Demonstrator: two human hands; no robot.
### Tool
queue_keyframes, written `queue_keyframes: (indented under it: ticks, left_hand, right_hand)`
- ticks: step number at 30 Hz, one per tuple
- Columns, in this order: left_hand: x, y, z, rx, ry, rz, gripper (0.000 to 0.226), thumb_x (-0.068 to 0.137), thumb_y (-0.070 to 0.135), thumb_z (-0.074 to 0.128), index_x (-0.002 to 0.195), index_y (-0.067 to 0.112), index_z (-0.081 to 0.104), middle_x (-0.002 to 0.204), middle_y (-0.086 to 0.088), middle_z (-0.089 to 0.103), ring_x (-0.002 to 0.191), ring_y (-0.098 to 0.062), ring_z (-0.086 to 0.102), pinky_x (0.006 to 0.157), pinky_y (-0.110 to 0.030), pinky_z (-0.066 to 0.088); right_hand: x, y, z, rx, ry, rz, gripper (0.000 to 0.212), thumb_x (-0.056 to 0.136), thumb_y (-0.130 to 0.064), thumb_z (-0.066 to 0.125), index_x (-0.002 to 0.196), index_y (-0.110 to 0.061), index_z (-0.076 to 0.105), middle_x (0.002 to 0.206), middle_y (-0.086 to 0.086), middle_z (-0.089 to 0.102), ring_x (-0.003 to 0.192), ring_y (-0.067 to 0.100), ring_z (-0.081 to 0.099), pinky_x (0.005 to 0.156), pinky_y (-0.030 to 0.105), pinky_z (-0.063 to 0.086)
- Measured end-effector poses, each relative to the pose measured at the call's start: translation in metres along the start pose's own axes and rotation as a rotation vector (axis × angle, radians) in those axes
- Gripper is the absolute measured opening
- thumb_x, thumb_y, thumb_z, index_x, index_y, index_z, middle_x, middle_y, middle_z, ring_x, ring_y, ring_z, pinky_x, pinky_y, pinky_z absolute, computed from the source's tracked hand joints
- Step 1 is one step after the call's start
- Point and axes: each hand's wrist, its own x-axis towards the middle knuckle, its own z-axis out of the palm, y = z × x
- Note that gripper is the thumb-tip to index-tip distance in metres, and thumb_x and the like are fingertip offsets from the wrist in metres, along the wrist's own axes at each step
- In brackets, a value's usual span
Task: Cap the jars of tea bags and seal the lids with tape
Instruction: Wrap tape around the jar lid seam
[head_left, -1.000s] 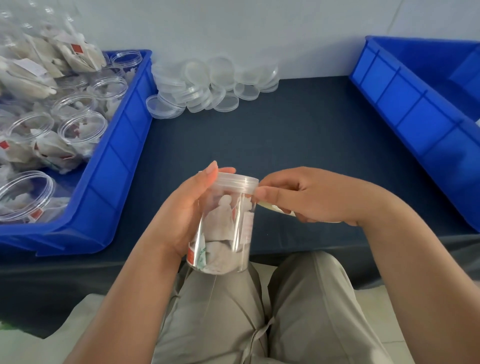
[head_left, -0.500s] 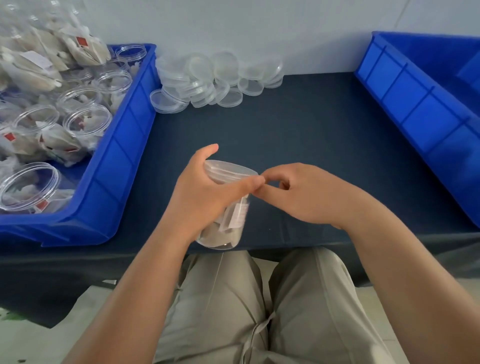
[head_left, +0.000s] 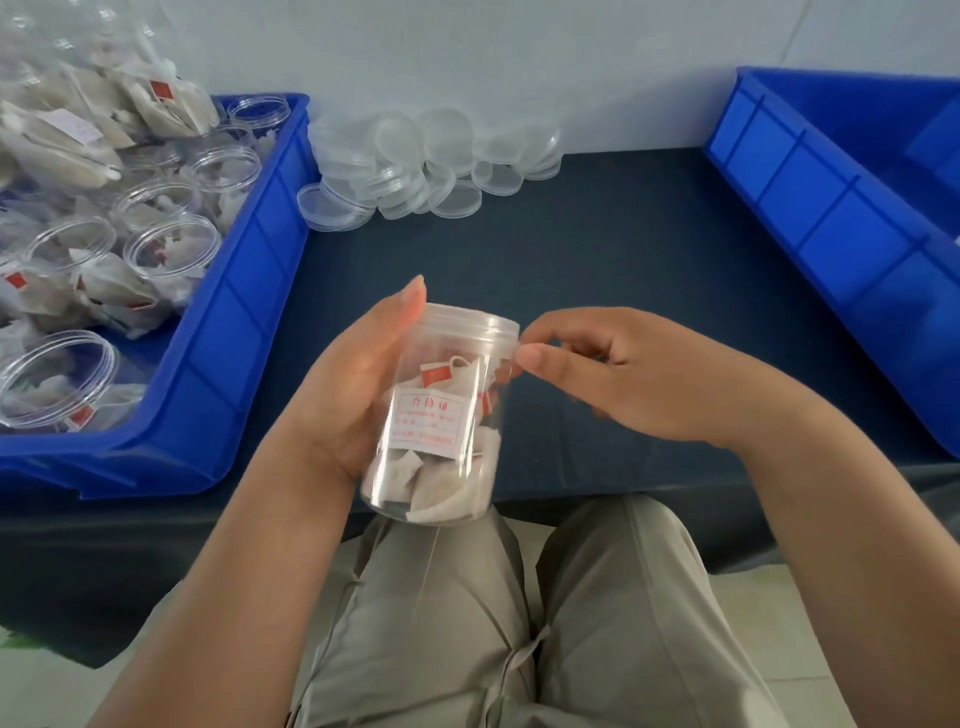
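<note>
A clear plastic jar of tea bags with a white label and a clear lid on top is held upright above my lap, near the table's front edge. My left hand grips the jar from the left, fingers wrapped behind it. My right hand is at the lid's right rim, thumb and forefinger pinched together there; whether clear tape lies between them is too faint to tell.
A blue bin at the left holds several open jars with tea bags. A heap of clear lids lies at the back of the dark table. Another blue bin stands at the right.
The jar was tipped forward half a second ago and is now upright with its label facing me. My right hand has shifted from in front of the jar to the lid's right rim.
</note>
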Motion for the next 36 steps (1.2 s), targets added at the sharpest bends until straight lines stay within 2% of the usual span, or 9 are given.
queue_keyframes:
  ticks: [3,9,12,15,20,22,28,32,36]
  left_hand:
    - [0.005,-0.003,-0.003,0.034,-0.034,0.018,0.077,0.081,0.070,0.078,0.125,0.007,0.075,0.105,-0.014,0.074,0.090,-0.025,0.072,0.076,-0.035,0.060]
    - [0.009,-0.007,-0.003,0.318,0.310,0.121,0.078,0.066,0.089,0.076,0.122,0.034,0.078,0.125,-0.014,0.076,0.114,-0.033,0.074,0.105,-0.061,0.054]
    - [0.008,-0.014,0.010,0.498,0.454,0.215,0.087,0.057,0.097,0.073,0.132,0.056,0.061,0.128,0.007,0.072,0.115,-0.018,0.075,0.100,-0.047,0.057]
    - [0.010,-0.016,0.015,0.619,0.593,0.233,0.094,0.051,0.090,0.082,0.134,0.053,0.059,0.125,0.008,0.071,0.103,-0.017,0.078,0.085,-0.038,0.063]
    - [-0.001,-0.001,0.009,0.405,0.428,0.153,0.079,0.064,0.060,0.085,0.136,0.038,0.065,0.113,-0.002,0.077,0.090,-0.023,0.079,0.070,-0.034,0.062]
    - [-0.005,-0.001,0.007,0.296,0.348,0.132,0.077,0.066,0.059,0.086,0.136,0.033,0.068,0.110,-0.009,0.075,0.084,-0.022,0.076,0.066,-0.037,0.061]
    - [-0.005,-0.012,0.010,-0.030,0.168,0.062,0.092,0.054,0.065,0.097,0.123,0.010,0.073,0.107,-0.023,0.065,0.077,-0.030,0.067,0.066,-0.041,0.060]
    - [0.002,-0.016,0.007,-0.019,0.143,0.095,0.089,0.059,0.072,0.093,0.118,0.008,0.073,0.097,-0.017,0.069,0.074,-0.028,0.069,0.063,-0.039,0.060]
    - [0.008,-0.013,0.004,0.153,0.289,0.105,0.098,0.055,0.089,0.080,0.125,0.020,0.077,0.116,-0.014,0.077,0.095,-0.027,0.078,0.076,-0.042,0.064]
  right_hand:
    - [0.003,-0.003,-0.002,-0.023,-0.020,0.035,0.031,0.097,-0.073,0.043,0.109,-0.057,0.067,0.083,-0.010,0.065,0.065,-0.001,0.059,0.066,0.022,0.045]
    - [0.005,0.004,0.000,0.035,0.014,0.097,0.032,0.099,-0.072,0.047,0.106,-0.050,0.069,0.069,-0.010,0.058,0.059,0.003,0.054,0.067,0.038,0.053]
    - [0.007,0.001,0.001,-0.027,0.034,0.102,0.030,0.099,-0.072,0.048,0.102,-0.049,0.067,0.061,-0.013,0.053,0.054,0.002,0.050,0.058,0.031,0.043]
    - [0.009,-0.005,0.004,-0.053,-0.028,0.085,0.033,0.097,-0.074,0.049,0.102,-0.048,0.068,0.064,-0.013,0.059,0.056,-0.001,0.054,0.062,0.026,0.040]
    - [0.002,-0.009,-0.005,-0.059,-0.177,0.048,0.035,0.091,-0.083,0.044,0.110,-0.061,0.063,0.082,-0.006,0.065,0.063,0.000,0.057,0.070,0.034,0.053]
    - [0.000,-0.007,-0.008,-0.067,-0.169,0.035,0.041,0.087,-0.086,0.041,0.113,-0.061,0.060,0.076,-0.017,0.061,0.066,-0.003,0.057,0.069,0.025,0.045]
    - [-0.003,-0.004,-0.006,0.059,-0.164,0.063,0.047,0.080,-0.090,0.042,0.114,-0.062,0.059,0.068,-0.014,0.057,0.057,0.001,0.055,0.067,0.025,0.047]
    - [0.003,-0.003,-0.002,0.122,-0.137,0.118,0.039,0.088,-0.084,0.049,0.111,-0.055,0.061,0.064,-0.012,0.050,0.048,0.006,0.044,0.058,0.024,0.044]
    - [0.010,-0.004,-0.001,0.068,-0.097,0.145,0.044,0.093,-0.082,0.045,0.114,-0.047,0.063,0.059,-0.029,0.057,0.044,0.000,0.052,0.058,0.023,0.043]
